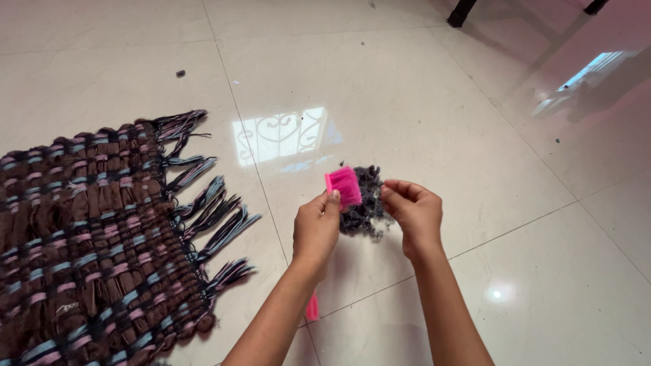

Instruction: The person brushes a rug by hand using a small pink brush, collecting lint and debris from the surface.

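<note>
My left hand (316, 227) grips a pink brush (344, 186), bristles pointing up and away; its handle end pokes out below my forearm. Against the bristles hangs a dark grey clump of lint and hair (367, 202). My right hand (413, 211) pinches the right side of that clump with its fingertips. Both hands are held above the pale tiled floor (420, 102).
A brown woven rug (88, 237) with pink and blue stripes and tasselled fringe lies on the floor at the left. Small dark specks (180, 72) dot the tiles. Dark furniture legs (461, 12) stand at the top right. Window light glares on the tiles.
</note>
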